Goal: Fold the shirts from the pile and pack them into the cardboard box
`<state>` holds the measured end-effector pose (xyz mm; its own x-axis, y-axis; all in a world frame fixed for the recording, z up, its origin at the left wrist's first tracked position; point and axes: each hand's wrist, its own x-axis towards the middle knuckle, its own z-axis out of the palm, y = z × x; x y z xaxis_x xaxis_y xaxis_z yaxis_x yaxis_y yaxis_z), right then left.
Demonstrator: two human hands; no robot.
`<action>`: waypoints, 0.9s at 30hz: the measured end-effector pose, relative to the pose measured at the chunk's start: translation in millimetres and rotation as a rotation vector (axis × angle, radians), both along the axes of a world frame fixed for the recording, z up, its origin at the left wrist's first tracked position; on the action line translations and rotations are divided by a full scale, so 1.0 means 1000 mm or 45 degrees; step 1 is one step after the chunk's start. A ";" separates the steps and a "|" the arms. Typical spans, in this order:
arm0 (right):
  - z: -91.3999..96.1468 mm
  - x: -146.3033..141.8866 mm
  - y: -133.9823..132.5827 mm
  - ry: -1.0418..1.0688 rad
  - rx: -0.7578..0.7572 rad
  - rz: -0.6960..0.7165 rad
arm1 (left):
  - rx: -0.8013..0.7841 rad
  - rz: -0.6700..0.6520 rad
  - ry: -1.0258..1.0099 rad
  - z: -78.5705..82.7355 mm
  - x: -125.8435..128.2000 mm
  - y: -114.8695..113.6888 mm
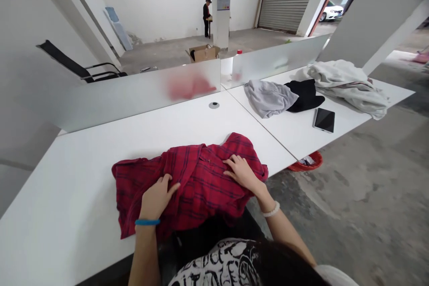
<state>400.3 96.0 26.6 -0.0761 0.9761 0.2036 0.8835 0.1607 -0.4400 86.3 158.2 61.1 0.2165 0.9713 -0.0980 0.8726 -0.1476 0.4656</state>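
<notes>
A red plaid shirt (204,178) with dark stripes lies rumpled on the white table in front of me, its lower edge hanging toward my lap. My left hand (157,197), with a blue band at the wrist, rests on the left part of the cloth, thumb and fingers apart. On the right part lies my right hand (240,172), fingers spread over the fabric, a pale beaded bracelet on that wrist. Both hands touch the shirt from above, and neither closes round it. Some fingertips of the left hand are hidden against the folds.
A frosted divider (144,94) runs along the table's back. To the right are a grey garment (270,97), a black cloth (304,95), a tablet-like device (324,120) and a pale cloth heap (348,85). A red basket (305,162) stands below. One person (207,17) stands far back.
</notes>
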 end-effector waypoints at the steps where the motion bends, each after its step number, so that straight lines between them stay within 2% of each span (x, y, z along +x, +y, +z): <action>1: -0.004 -0.001 0.005 -0.061 -0.014 -0.031 | 0.026 0.066 -0.098 0.000 0.001 0.003; 3: -0.007 0.003 0.015 -0.050 -0.040 -0.089 | 0.115 0.291 -0.454 0.005 -0.004 0.016; 6: -0.003 0.014 0.025 0.133 -0.036 -0.161 | 0.350 0.659 -1.024 0.025 -0.026 0.040; 9: 0.004 0.022 0.026 0.280 0.017 -0.199 | 0.560 0.901 -1.345 0.047 -0.052 0.059; 11: 0.009 0.023 0.022 0.308 0.055 -0.215 | 0.644 0.968 -1.433 0.055 -0.065 0.061; 13: 0.014 0.022 0.015 0.293 0.086 -0.165 | 0.689 0.952 -1.400 0.054 -0.071 0.054; 15: 0.022 0.020 0.008 0.248 0.118 -0.036 | 0.642 0.838 -1.253 0.044 -0.070 0.037; 17: 0.034 0.013 0.005 0.206 0.143 0.122 | 0.466 0.629 -1.015 0.028 -0.059 0.015; 19: 0.049 0.001 0.013 0.195 0.159 0.284 | 0.251 0.427 -0.731 0.009 -0.038 -0.008; 21: 0.064 -0.016 0.037 0.207 0.166 0.473 | 0.157 0.339 -0.433 -0.009 -0.013 -0.028; 23: 0.074 -0.035 0.075 0.214 0.159 0.634 | 0.254 0.302 -0.202 -0.023 0.009 -0.041; 25: 0.075 -0.057 0.120 0.221 0.114 0.731 | 0.333 0.281 -0.134 -0.031 0.021 -0.049; 27: 0.067 -0.081 0.161 0.240 0.046 0.685 | 0.336 0.323 -0.250 -0.033 0.021 -0.055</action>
<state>319.6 257.3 93.5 -0.5194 0.8023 0.2942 0.5800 0.5838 -0.5681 107.3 103.5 28.4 -0.0435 0.9825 0.1810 0.7949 -0.0757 0.6020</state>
